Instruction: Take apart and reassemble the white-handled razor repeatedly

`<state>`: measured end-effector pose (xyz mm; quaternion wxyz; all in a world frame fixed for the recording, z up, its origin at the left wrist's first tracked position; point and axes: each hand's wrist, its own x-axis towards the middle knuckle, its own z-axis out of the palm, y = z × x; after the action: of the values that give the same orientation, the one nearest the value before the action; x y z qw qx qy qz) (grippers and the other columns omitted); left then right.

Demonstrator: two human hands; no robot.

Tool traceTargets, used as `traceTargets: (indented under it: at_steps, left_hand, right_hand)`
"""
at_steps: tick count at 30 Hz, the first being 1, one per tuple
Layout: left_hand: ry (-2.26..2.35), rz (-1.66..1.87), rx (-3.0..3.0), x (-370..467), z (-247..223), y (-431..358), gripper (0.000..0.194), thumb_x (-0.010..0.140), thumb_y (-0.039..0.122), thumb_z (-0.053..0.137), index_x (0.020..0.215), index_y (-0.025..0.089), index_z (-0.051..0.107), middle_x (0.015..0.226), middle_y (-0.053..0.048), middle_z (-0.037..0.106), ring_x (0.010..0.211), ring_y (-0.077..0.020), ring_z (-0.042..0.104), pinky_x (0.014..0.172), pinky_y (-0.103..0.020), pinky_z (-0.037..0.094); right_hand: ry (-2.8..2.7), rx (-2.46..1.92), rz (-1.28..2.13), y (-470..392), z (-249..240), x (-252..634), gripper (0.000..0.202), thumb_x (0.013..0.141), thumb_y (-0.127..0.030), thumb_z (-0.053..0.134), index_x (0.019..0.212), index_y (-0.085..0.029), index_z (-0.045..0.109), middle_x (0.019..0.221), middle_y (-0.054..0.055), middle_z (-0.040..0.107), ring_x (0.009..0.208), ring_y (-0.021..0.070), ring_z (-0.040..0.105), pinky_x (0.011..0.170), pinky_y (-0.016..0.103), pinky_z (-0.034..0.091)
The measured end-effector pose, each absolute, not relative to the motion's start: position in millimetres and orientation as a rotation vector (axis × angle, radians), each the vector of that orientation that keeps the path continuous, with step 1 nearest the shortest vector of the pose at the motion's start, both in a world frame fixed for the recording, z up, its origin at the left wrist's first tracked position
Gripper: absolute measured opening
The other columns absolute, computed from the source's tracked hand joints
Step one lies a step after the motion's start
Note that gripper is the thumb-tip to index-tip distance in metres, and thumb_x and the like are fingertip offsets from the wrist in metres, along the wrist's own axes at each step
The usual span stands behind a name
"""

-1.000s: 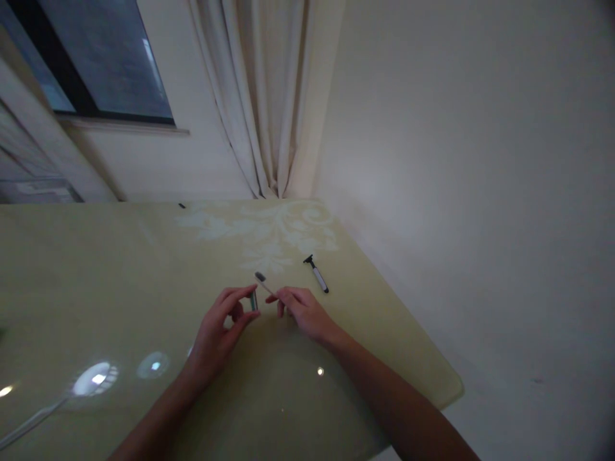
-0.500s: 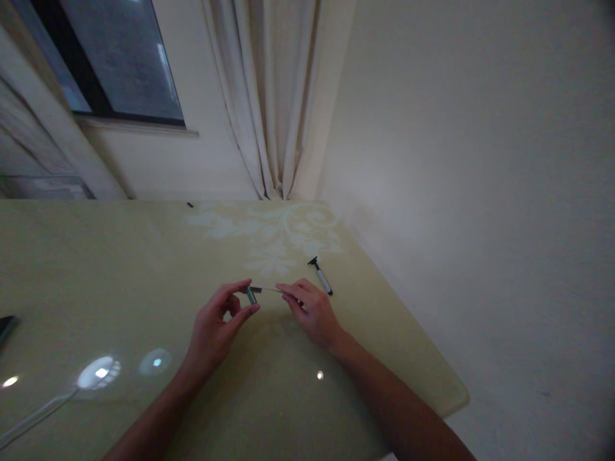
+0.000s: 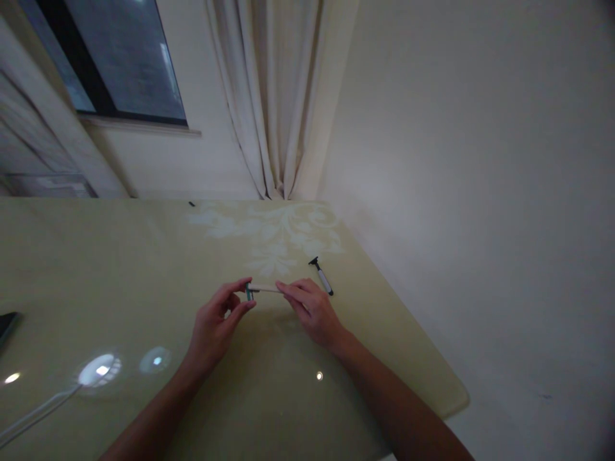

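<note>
Between the thumb and index finger of my left hand point(image 3: 216, 323) a small teal-and-dark razor cartridge point(image 3: 249, 292) is held by its ends. My right hand point(image 3: 312, 314) pinches the pale, thin handle of what looks like a toothbrush point(image 3: 267, 289). Its dark bristles face down, and its head meets the cartridge, partly hidden there. Just beyond my right hand a razor handle point(image 3: 323, 279), grey and black with a black top, lies on the table. Both hands are raised slightly above the tabletop.
The glossy pale-green table point(image 3: 269, 397) has a white floral pattern at the back and a rounded right corner near the wall. A small black piece point(image 3: 191, 203) lies by the far edge. At left are a dark flat object point(image 3: 7, 325) and a white cable point(image 3: 41, 410).
The brush has turned, so its pale broad side now shows and its bristles point down. Its head has come over the cartridge, which is now more upright. The razor handle lies unmoved.
</note>
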<state>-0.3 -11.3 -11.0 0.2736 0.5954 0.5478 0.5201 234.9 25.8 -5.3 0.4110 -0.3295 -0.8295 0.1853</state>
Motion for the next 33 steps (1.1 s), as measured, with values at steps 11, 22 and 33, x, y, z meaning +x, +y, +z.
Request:
traceTargets:
  at_steps: [11,22,33]
  left_hand:
    - [1.426,1.394,1.575,0.0,-12.1,-9.0,0.045,0.088,0.045,0.073,0.127,0.021,0.071,0.072,0.004,0.058,0.064,-0.0132,0.055,0.064,-0.025,0.045]
    - [1.417,1.387,1.598,-1.2,-15.0,-10.7,0.045,0.089,0.044,0.073,0.129,0.024,0.070,0.079,0.003,0.061,0.068,-0.0131,0.056,0.067,-0.025,0.045]
    - [1.416,1.410,1.604,1.2,-12.3,-12.9,0.042,0.089,0.043,0.071,0.127,0.024,0.072,0.081,0.002,0.061,0.073,-0.0147,0.058,0.071,-0.027,0.048]
  right_hand:
    - [-2.118,-0.802,0.513,25.4,-5.7,236.0,0.040,0.108,-0.022,0.052,0.145,-0.034,0.065,0.102,0.007,0.068,0.095,0.0197,0.061,0.087,0.033,0.051]
    - [-2.072,-0.817,0.522,27.5,-9.3,237.1,0.039,0.108,-0.020,0.053,0.142,-0.033,0.067,0.100,0.006,0.067,0.093,0.0183,0.061,0.085,0.031,0.051]
    - [-2.072,-0.792,0.547,27.3,-7.5,238.6,0.038,0.107,-0.022,0.056,0.142,-0.035,0.067,0.101,0.006,0.068,0.092,0.0179,0.062,0.084,0.031,0.052]
